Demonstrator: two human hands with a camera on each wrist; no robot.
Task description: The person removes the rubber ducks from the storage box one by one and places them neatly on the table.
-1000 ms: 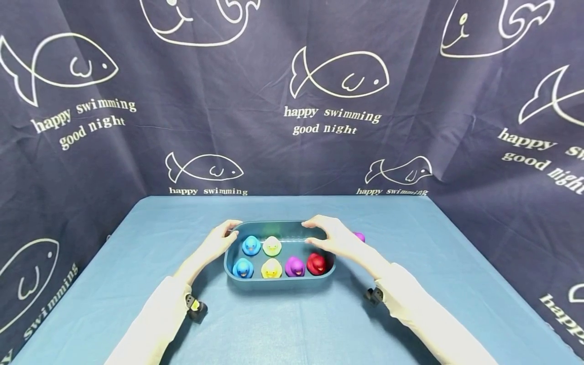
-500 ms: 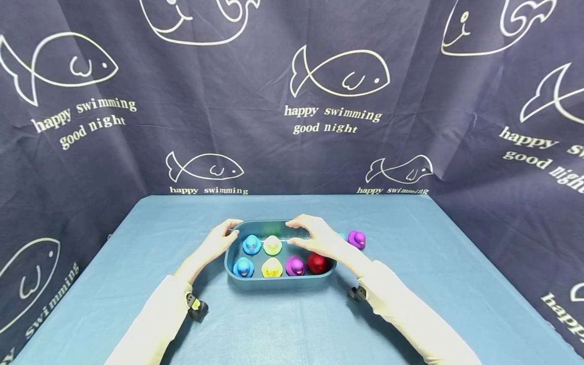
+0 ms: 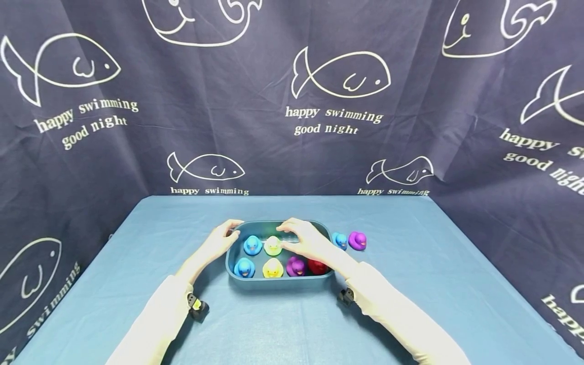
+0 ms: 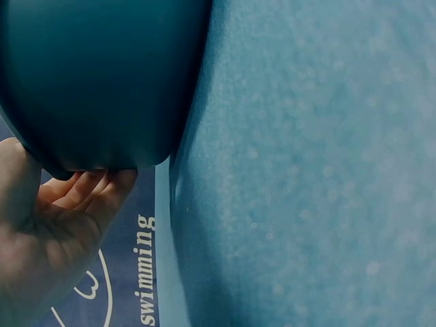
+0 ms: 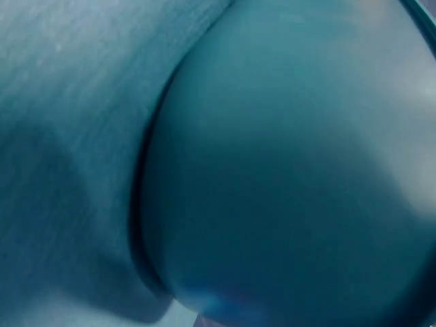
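My left hand grips the left end of a dark teal oblong bin, its thumb over the rim and its fingers against the outer wall in the left wrist view. Over the bin's inside is my right hand, thumb and fingers apart with nothing between them. Its thumb tip is right at a pale yellow-green rubber duck. Also in the bin are two blue ducks, a yellow duck, a purple duck and a red duck, partly hidden by my right wrist.
Outside the bin's right end, another blue duck and purple duck sit on the blue table cover. A dark curtain with white fish drawings stands behind and at both sides. The bin's wall fills much of the right wrist view.
My right hand has moved left from the bin's right end to the pale yellow-green duck. The blue and purple ducks outside have come into sight. My left hand stays at the rim.
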